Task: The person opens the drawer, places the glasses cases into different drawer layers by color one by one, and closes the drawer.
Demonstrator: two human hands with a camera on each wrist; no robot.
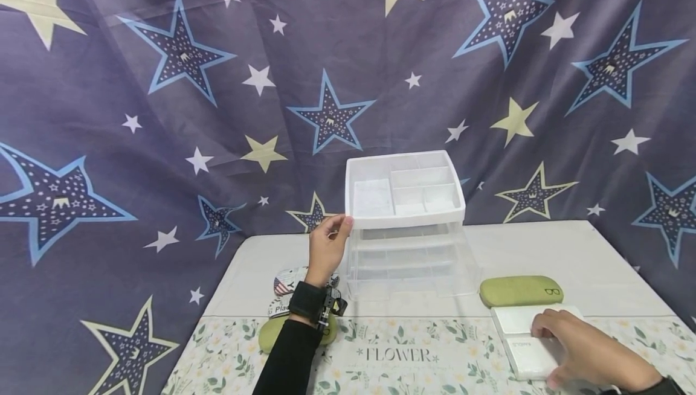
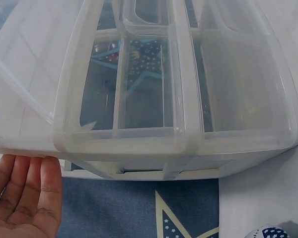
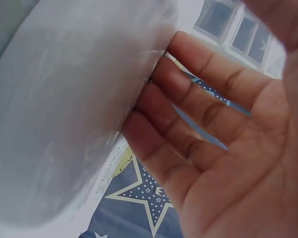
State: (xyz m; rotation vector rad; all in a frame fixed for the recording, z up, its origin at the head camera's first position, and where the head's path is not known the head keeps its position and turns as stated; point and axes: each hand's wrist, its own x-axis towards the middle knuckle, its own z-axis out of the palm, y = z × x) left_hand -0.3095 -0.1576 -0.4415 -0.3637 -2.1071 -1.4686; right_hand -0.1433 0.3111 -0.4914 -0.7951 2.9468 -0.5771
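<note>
- Left hand [image 1: 326, 250]: at the left front corner of the clear drawer unit [image 1: 405, 256], thumb and fingers bent lightly onto the edge, a gap between them. Left wrist view: four fingers nearly straight, side by side, tips right at the unit's edge.
- Right hand [image 1: 592, 346]: part-curled, spread across a white box [image 1: 524, 363], thumb at the near edge, fingers over the far part. Right wrist view: fingertips on the edge. Lettering too small to read; can't tell if it's one box or two.
- Drawer unit: upright, mid-desk, toward the back. White compartmented tray [image 1: 405, 223] on top, clear drawers below.
- White box: flat, on the desk [image 1: 533, 253] right of the unit, nearer the person.
- Green glasses case [image 1: 522, 292]: just behind the white box, glasses outline on its lid.
- Second green case [image 1: 270, 336]: left side, partly behind the left forearm. Print-covered item [image 1: 284, 286] just behind it, flag motif.
- Desk: white at the back, floral mat [image 1: 451, 377] in front, marked FLOWER.
- Backdrop: dark star-print curtain [image 1: 370, 38].
- Black sleeve [image 1: 290, 362] on the left arm.
</note>
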